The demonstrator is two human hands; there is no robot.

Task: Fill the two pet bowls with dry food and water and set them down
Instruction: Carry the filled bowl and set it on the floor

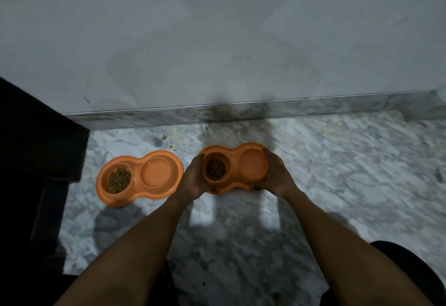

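On marble floor [337,172] near the skirting: left hand [193,180] and right hand [277,175], fingers grasping double bowl [235,158] ends; second double bowl [138,177] just beside; open floor rightward.

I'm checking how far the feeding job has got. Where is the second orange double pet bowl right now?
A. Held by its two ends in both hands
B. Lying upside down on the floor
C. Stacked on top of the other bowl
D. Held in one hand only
A: the left hand and right hand grip opposite ends of the held double bowl, while the other double bowl sits on the marble floor.
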